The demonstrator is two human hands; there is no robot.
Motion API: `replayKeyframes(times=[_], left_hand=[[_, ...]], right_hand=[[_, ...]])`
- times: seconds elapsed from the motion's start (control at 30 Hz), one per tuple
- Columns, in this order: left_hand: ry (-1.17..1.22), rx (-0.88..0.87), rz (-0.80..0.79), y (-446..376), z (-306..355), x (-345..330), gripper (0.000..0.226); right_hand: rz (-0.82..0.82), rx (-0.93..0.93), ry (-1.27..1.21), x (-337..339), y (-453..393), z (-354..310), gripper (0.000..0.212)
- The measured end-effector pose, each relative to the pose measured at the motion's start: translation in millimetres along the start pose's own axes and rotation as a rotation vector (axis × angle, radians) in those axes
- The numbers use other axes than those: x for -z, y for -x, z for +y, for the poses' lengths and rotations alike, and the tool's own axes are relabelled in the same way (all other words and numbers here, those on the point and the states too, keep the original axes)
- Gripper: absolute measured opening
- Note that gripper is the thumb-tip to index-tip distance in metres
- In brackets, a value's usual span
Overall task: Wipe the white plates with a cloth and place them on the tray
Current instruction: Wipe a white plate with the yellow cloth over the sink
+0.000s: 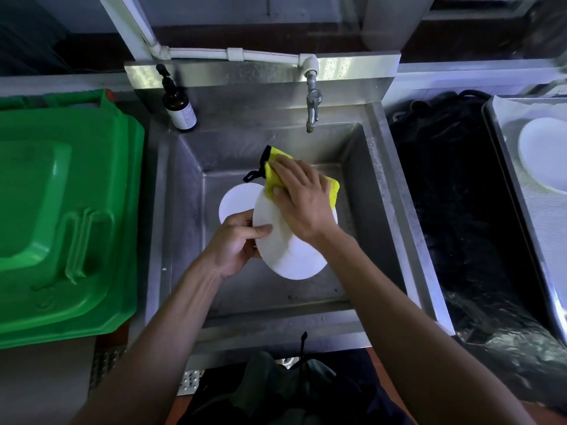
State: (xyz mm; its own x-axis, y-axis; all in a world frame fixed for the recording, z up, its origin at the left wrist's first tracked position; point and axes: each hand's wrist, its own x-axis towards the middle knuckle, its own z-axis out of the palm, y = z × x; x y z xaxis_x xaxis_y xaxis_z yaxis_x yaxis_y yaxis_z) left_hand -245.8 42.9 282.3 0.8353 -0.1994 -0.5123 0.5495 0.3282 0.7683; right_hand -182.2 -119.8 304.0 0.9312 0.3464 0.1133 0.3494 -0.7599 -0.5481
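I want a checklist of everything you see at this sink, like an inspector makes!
Surface: steel sink, basin dull and marked.
Job's things: held plate above basin; second plate on basin floor; yellow cloth on held plate; another plate on tray, right.
Clutter: brown pump bottle on sink ledge.
Hands: left hand grips plate edge; right hand presses cloth.
Cables: nothing seen.
Surroundings: tap, white pipe, green bin lid, black plastic sheet.

White plate (pixel 288 256) tilted over sink – yellow cloth (pixel 333 191) on top edge.
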Motion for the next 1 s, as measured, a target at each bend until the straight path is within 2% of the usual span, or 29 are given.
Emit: replayKeyframes(times=[0.17,0.37,0.5,0.77,1.0], left_hand=[[0.009,-0.024,0.026,0.1,-2.1,3.5,0.024],[0.044,-0.045,0.051,1.6,-4.0,6.5,0.023],[0.041,-0.04,0.051,1.0,-4.3,8.4,0.023],[-0.017,-0.007,0.038,3.2,0.2,10.9,0.039],[0.007,-0.028,0.085,0.5,-2.3,13.3,0.026]], right_hand=[[0.012,0.063,-0.02,-15.8,16.2,-7.2,0.048],[-0.056,0.108,-0.046,-22.7,30.8,-1.7,0.05],[-0.062,0.053,-0.035,-19.7,30.0,0.5,0.052],[0.056,-0.15,-0.011,-13.4,21.5,10.4,0.051],[0.096,-0.256,-0.153,-7.3,23.2,46.8,0.051]])
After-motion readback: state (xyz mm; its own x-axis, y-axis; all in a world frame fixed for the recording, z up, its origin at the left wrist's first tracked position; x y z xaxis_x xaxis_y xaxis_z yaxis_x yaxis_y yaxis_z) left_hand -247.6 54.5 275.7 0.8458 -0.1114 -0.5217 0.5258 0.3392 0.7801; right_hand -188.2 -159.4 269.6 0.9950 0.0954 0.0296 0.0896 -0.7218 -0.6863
